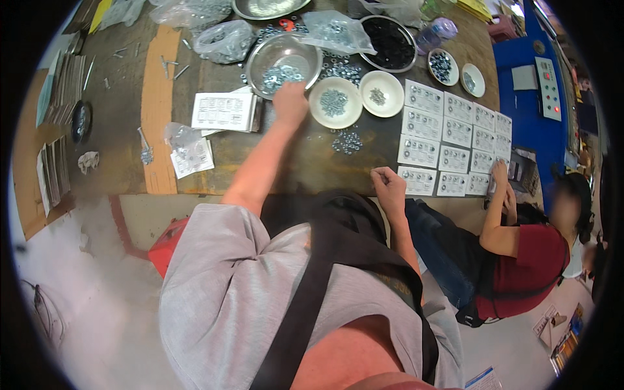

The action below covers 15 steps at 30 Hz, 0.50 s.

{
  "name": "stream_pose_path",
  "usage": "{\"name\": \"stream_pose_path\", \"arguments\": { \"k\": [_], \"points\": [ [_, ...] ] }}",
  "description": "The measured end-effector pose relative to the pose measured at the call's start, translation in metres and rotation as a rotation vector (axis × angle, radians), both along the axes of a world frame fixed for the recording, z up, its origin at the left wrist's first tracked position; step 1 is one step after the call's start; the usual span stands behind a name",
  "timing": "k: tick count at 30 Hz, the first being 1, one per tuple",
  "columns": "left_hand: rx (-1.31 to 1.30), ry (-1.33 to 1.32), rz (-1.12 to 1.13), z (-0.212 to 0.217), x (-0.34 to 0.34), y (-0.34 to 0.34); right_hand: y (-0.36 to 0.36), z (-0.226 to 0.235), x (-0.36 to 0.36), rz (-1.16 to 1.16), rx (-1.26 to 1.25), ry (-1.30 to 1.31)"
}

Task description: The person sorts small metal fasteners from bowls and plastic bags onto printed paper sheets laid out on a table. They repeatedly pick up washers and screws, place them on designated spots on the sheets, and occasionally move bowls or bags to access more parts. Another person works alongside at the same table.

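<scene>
My left hand [290,103] reaches over the near rim of a steel bowl [255,68]. Its fingers are bunched at a pile of small washers [279,75], and whatever they pinch is hidden. Close to the table's front edge is my right hand [390,186], fingers curled together; anything inside them is too small or hidden to make out. Between the hands stands a white bowl [322,117] of small silvery parts. Beside it is another white bowl [390,79] with fewer small parts. A loose group of nuts or washers [347,142] lies below them.
Printed cards [422,151] lie in rows at the right, where another person's hand [499,171] touches one. A stack of printed cards [224,112] sits left of my forearm. Behind are plastic bags [224,41] and a bowl of black parts [390,42].
</scene>
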<state>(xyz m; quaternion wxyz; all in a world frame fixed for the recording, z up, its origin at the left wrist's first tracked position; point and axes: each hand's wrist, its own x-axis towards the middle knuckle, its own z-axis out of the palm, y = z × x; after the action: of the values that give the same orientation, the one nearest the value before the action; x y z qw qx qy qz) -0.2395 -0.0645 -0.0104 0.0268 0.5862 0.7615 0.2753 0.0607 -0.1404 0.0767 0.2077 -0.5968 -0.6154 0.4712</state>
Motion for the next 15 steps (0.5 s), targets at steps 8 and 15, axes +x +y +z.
{"name": "stream_pose_path", "arguments": {
  "k": [8,15],
  "points": [
    [0.201,-0.05,-0.121,0.03,0.019,-0.046,0.032,-0.006,-0.052,-0.016,-0.318,0.324],
    [0.096,-0.033,-0.455,0.066,0.036,-0.074,0.057,0.019,-0.091,-0.196,-0.465,0.421]
  ]
}}
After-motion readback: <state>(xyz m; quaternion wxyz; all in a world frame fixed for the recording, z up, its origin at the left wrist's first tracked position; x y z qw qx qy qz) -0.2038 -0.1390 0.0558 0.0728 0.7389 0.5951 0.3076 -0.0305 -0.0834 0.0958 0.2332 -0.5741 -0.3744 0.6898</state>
